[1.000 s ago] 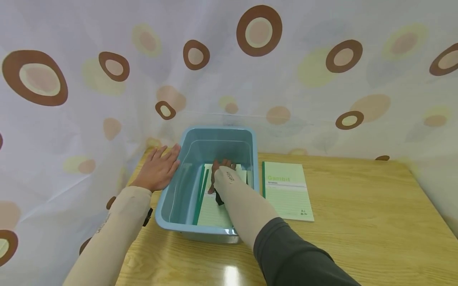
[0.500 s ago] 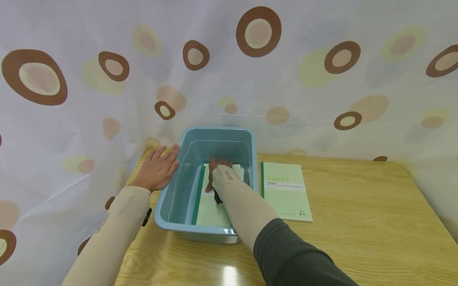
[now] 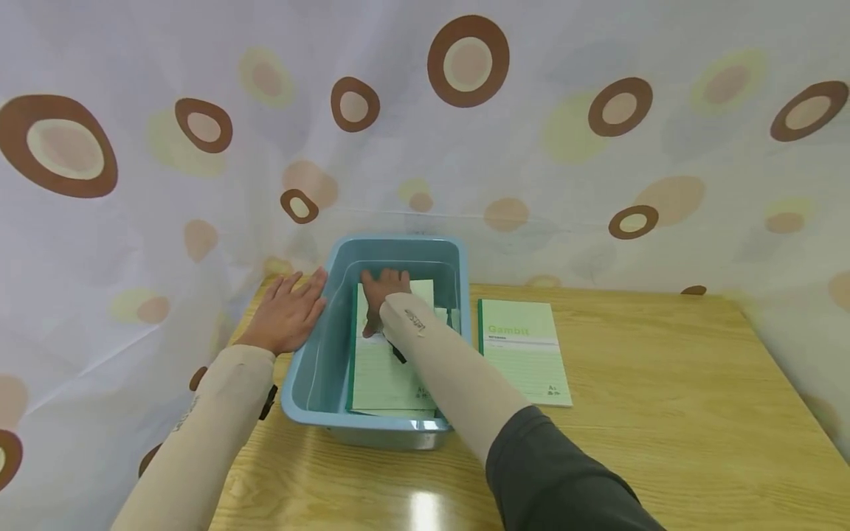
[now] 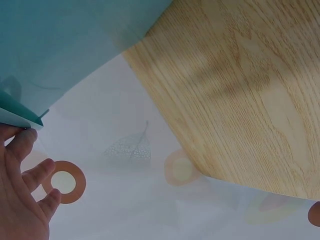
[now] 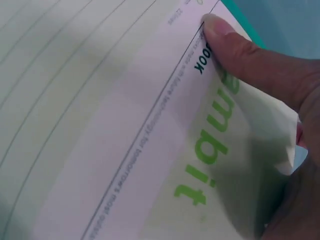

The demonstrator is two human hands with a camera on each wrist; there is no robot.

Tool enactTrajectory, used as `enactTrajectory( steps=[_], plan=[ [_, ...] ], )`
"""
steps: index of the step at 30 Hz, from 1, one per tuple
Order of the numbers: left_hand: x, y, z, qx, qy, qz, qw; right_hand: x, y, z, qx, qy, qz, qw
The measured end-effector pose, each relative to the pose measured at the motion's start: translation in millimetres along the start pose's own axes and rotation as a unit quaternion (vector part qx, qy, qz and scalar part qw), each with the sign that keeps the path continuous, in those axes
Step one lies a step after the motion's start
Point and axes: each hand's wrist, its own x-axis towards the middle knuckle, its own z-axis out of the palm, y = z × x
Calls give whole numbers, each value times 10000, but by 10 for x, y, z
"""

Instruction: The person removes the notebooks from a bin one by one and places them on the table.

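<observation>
A light blue plastic tub (image 3: 319, 369) holds several pale green notebooks with dark green spines. Inside it my right hand (image 3: 387, 293) grips the top notebook (image 3: 392, 380) near its far edge. In the right wrist view the thumb (image 5: 265, 67) lies on the printed cover, while the fingers go round the edge, mostly hidden. My left hand (image 3: 284, 316) rests against the tub's left rim with fingers spread. From the left wrist, the fingertips (image 4: 25, 136) are seen right at the rim's lip. Below the top notebook, another one (image 3: 441, 313) shows at the right.
A further notebook (image 3: 524, 354) marked "Gambit" lies flat on the wooden table (image 3: 664, 398), just right of the tub. A patterned white curtain (image 3: 544, 133) hangs behind the table and along its left side.
My right hand has shifted away from me and slightly left inside the tub, and its top notebook now appears higher up and farther off. The left hand stays at the rim.
</observation>
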Motion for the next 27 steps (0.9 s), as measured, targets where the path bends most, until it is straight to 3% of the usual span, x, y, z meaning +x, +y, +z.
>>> enactTrajectory(
  steps=[7, 13, 19, 27],
  plan=[
    [2, -1, -21, -102, -42, 43, 9999, -132, -32, -372, -502, 632, -348, 9961],
    [-1, 8, -10, -196, -71, 75, 9998, -259, 66, -602, -749, 1180, -496, 9889],
    [-18, 0, 1, -221, -74, 70, 9997, -457, 223, -1097, -99, 1648, -562, 9847],
    [-13, 15, -21, -263, -93, 113, 9995, -851, 606, -1928, 722, 2304, -566, 9688]
  ],
)
